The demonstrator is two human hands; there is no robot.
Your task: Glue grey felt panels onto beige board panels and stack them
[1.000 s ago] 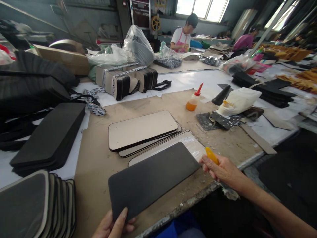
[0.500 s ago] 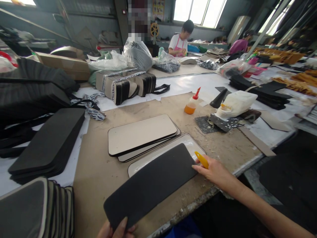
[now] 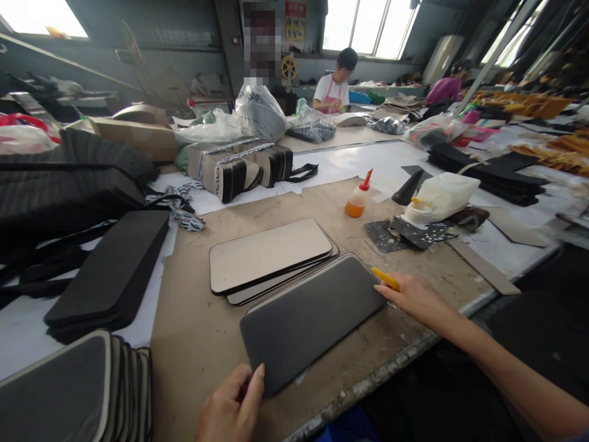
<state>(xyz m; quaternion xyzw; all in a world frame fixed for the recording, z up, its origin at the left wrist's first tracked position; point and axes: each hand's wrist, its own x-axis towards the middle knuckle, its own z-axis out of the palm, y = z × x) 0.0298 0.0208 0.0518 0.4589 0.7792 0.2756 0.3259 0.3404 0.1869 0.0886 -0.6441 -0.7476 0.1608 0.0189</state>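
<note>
A black rectangular foam-like panel (image 3: 313, 319) with rounded corners lies over a beige, dark-edged panel (image 3: 252, 307), of which only a thin strip shows along the far side. At the near left corner, my left hand (image 3: 230, 402) pinches the black panel between thumb and fingers. My right hand (image 3: 411, 298) is closed around a yellow tool (image 3: 385, 279), its working end not clearly visible. The fingertips of that hand touch the black panel's right edge. Just behind lies a small stack of beige panels (image 3: 271, 255) with dark edges.
A stack of black panels (image 3: 110, 270) and a row of rimmed pieces (image 3: 55, 393) stand at left. Farther back are an orange-liquid bottle (image 3: 356, 202) with a red nozzle, a white container (image 3: 444, 193) and a strapped bundle (image 3: 248, 162). A co-worker (image 3: 334, 86) sits beyond.
The black panel has come down, moved right and lined up over the beige panel, covering most of its white-smeared face. Both hands moved with it, and the view shifted slightly.
</note>
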